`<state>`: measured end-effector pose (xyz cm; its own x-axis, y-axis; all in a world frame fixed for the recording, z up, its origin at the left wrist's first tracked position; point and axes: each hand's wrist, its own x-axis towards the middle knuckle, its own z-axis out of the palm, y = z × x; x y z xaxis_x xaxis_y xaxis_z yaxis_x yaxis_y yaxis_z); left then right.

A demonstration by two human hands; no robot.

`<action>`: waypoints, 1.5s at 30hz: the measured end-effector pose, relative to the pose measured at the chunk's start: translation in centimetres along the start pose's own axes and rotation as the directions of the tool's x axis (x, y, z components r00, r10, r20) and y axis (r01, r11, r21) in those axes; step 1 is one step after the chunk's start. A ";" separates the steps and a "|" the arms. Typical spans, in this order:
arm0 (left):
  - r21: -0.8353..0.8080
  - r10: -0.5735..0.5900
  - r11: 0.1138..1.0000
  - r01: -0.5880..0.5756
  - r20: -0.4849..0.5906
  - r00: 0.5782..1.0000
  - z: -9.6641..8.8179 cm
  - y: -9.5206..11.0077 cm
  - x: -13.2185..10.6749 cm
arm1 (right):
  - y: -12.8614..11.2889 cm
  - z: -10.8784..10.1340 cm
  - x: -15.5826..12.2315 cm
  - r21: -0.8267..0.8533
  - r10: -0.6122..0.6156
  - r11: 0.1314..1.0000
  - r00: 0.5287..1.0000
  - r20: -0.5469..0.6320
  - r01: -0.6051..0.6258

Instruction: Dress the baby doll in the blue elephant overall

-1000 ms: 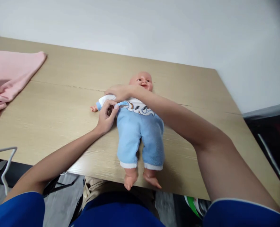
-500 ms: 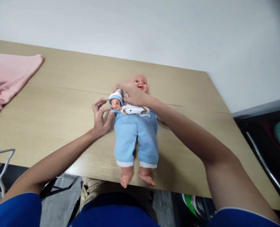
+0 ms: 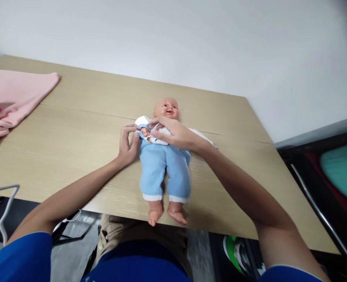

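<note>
A baby doll lies on its back on the wooden table, head toward the wall, feet over the near edge. It wears light blue trousers and a white top with blue cuffs. My left hand pinches the blue cuff of the doll's sleeve, where its small hand shows. My right hand lies across the doll's chest, fingers pressing the white top next to that arm.
A pink cloth lies at the table's far left. A white wire hanger hangs off the near left edge. At right, beyond the table, a dark bin holds something teal. A white wall rises behind.
The doll's arm has been folded from stretched out sideways up onto its chest. My right hand has slid from the shoulder down onto the chest; my left hand has followed the cuff.
</note>
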<state>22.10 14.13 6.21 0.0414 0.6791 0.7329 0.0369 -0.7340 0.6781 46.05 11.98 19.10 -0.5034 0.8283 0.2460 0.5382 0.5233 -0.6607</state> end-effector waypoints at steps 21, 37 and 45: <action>-0.134 -0.363 0.924 0.359 -0.007 0.932 0.4 1.4 1.1 | 3.1 3.0 0.2 0.357 0.266 0.914 0.949 -0.171 -0.192; -0.239 -0.582 0.774 0.587 0.099 0.807 -0.4 -1.6 2.5 | 5.3 4.9 1.5 0.364 0.255 0.920 0.930 -0.266 -0.148; -0.380 -0.684 0.578 0.722 0.256 0.683 0.2 -3.5 5.0 | 5.1 4.1 1.7 0.559 0.343 0.802 0.929 -0.142 -0.210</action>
<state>22.38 20.08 7.52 0.2583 0.9658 0.0221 -0.3285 0.0663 0.9422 45.18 15.28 13.27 -0.1866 0.9770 0.1031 0.1600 0.1337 -0.9780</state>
